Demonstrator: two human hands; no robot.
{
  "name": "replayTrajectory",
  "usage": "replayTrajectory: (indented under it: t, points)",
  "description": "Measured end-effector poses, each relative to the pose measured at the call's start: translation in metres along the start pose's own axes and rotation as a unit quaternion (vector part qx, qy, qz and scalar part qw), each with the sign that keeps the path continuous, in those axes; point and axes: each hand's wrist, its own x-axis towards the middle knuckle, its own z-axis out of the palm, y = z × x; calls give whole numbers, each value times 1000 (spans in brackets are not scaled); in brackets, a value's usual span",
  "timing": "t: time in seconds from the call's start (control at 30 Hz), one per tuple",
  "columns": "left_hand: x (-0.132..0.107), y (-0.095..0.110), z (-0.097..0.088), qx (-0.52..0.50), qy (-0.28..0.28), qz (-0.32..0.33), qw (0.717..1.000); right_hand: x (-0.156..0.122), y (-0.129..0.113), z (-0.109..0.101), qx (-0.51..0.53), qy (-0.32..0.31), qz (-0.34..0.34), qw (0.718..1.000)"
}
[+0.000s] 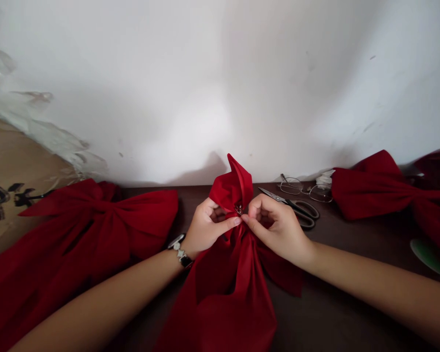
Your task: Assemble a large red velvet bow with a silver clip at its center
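A red fabric bow point(230, 283) lies lengthwise in front of me on the dark table point(352, 234), gathered at its middle. My left hand point(207, 226), with a wristwatch on the wrist, pinches the gathered centre from the left. My right hand point(276, 226) pinches the same spot from the right, fingertips meeting those of the left. A small metal piece point(238, 209), perhaps wire or a pin, shows at the pinch. The bow's far loop point(231, 186) stands up behind the fingers.
A finished red bow point(80, 230) lies at the left, another red bow point(385, 188) at the right. Scissors point(297, 208) and eyeglasses point(304, 188) lie behind my right hand. A white wall rises behind the table. A cardboard box point(11, 190) and clear plastic sit far left.
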Motion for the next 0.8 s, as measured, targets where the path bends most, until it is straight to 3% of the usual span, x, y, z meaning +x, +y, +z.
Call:
replayTrajectory:
  t: [0.6,0.8]
  points:
    - [-1,2,1,-37,-17,-4,999,-3,-5,-2,-53,-3,-76,996]
    - [-2,5,0,-18,16,23,999,-4,-5,-3,-70,-13,-89,993]
